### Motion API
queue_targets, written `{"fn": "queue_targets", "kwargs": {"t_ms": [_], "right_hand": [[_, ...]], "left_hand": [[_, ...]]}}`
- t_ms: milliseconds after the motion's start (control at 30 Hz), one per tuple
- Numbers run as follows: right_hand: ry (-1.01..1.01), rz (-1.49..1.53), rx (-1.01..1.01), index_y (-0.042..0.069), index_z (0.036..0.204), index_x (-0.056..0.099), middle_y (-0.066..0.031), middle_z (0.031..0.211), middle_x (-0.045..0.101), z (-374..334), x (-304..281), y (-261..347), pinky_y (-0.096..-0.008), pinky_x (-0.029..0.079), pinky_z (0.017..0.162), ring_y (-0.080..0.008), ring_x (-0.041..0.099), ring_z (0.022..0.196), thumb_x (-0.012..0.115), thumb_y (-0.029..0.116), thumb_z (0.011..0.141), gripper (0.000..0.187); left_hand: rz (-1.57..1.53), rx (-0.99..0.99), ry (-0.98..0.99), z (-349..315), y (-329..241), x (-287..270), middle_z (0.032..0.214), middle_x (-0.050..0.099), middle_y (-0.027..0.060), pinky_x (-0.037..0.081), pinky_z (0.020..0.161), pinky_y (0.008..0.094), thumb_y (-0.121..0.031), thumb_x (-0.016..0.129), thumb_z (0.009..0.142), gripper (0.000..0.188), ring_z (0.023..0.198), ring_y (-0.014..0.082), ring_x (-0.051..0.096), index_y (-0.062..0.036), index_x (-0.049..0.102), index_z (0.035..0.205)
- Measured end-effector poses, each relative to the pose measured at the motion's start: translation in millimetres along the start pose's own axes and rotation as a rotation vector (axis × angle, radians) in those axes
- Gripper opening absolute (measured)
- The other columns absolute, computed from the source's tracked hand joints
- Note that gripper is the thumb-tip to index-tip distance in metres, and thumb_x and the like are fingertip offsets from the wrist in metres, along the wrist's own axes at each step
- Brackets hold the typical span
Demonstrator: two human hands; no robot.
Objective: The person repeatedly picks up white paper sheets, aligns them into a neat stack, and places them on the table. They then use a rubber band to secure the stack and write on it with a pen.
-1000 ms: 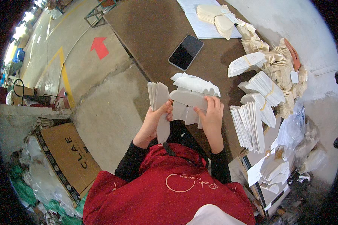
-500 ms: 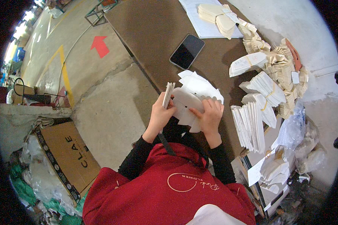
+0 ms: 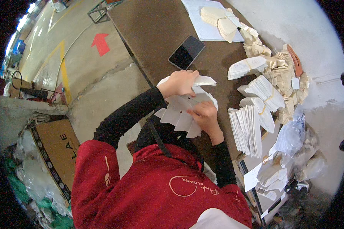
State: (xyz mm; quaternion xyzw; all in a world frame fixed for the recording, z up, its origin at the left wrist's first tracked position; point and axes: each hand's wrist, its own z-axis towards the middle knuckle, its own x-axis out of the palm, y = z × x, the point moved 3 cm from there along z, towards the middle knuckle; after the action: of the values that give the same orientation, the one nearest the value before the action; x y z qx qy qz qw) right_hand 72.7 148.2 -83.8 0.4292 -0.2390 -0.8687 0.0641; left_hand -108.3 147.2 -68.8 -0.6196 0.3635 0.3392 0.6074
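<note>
Brown tabletop (image 3: 149, 26), with a fan of white pieces (image 3: 177, 119) held by a person's two hands over its left edge.

Cream-coloured pieces (image 3: 283, 72) lie heaped along the table's right side, and several bundles of white pieces (image 3: 248, 129) sit just beside them, nearer the person. An open notebook (image 3: 202, 28) lies toward the far end, more cream pieces resting on it. The left hand (image 3: 180, 82) reaches across the fan's upper part, its fingers curled over a white stack (image 3: 207, 80) that juts out past them. The right hand (image 3: 205, 114) pinches the fan at its right side, thumb against the near face. A dark phone (image 3: 186, 52) lies just beyond the left hand.
</note>
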Motion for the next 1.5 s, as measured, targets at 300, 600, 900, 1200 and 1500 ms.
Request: {"fn": "queue_targets", "kwargs": {"t_ms": [300, 600, 900, 1200, 1500], "right_hand": [[0.147, -0.043, -0.408, 0.014, 0.063, 0.051, -0.0010, 0.060, 0.046, 0.2, -27.6, 79.9, -0.0355, 0.044, 0.057, -0.0193, 0.051, 0.059, 0.065, 0.016, 0.064, 0.014], [-0.044, 0.100, -0.076, 0.012, 0.083, 0.060, -0.0057, 0.070, 0.061, -22.0, -58.7, 80.2, -0.0387, 0.048, 0.052, -0.0245, 0.061, 0.059, 0.077, 0.024, 0.078, 0.021], [-0.016, 0.411, 0.667, 0.004, 0.116, 0.062, -0.0155, 0.103, 0.069, 11.5, -72.7, 6.3, -0.0302, 0.051, 0.074, -0.0193, 0.068, 0.085, 0.067, 0.017, 0.090, 0.029], [0.076, -0.263, 0.315, 0.007, 0.117, 0.064, -0.0118, 0.110, 0.060, 19.0, -19.0, -11.6, -0.0403, 0.042, 0.095, -0.0318, 0.053, 0.109, 0.070, 0.021, 0.082, 0.038], [0.283, -0.238, 0.228, 0.004, 0.117, 0.060, -0.0118, 0.111, 0.061, 44.3, -11.8, 0.0, -0.0425, 0.049, 0.090, -0.0294, 0.058, 0.108, 0.074, 0.030, 0.076, 0.050]], "left_hand": [[0.004, -0.027, -0.071, -9.6, -6.1, 3.2, 0.108, 0.061, 0.0157, 0.047, 0.088, 0.0468, -0.035, 0.086, 0.060, 0.072, 0.107, 0.0354, 0.059, -0.0034, 0.053, 0.116], [-0.008, 0.090, -0.054, -9.7, 4.1, 4.6, 0.113, 0.061, 0.0156, 0.047, 0.091, 0.0459, -0.039, 0.080, 0.070, 0.065, 0.109, 0.0372, 0.057, -0.0050, 0.053, 0.118], [-0.481, -0.222, -0.618, -98.9, 7.6, -63.9, 0.099, 0.066, 0.0156, 0.049, 0.080, 0.0340, -0.014, 0.067, 0.088, 0.036, 0.089, 0.0244, 0.065, -0.0040, 0.056, 0.120], [-0.286, -0.106, -0.301, -145.9, -53.0, 16.8, 0.120, 0.061, 0.0142, 0.049, 0.087, 0.0433, -0.003, 0.067, 0.066, 0.052, 0.105, 0.0349, 0.060, -0.0068, 0.057, 0.117], [0.019, -0.078, -0.240, -145.9, -69.5, 37.4, 0.135, 0.053, 0.0104, 0.049, 0.087, 0.0420, -0.004, 0.066, 0.061, 0.059, 0.101, 0.0312, 0.059, -0.0056, 0.053, 0.119]]}}
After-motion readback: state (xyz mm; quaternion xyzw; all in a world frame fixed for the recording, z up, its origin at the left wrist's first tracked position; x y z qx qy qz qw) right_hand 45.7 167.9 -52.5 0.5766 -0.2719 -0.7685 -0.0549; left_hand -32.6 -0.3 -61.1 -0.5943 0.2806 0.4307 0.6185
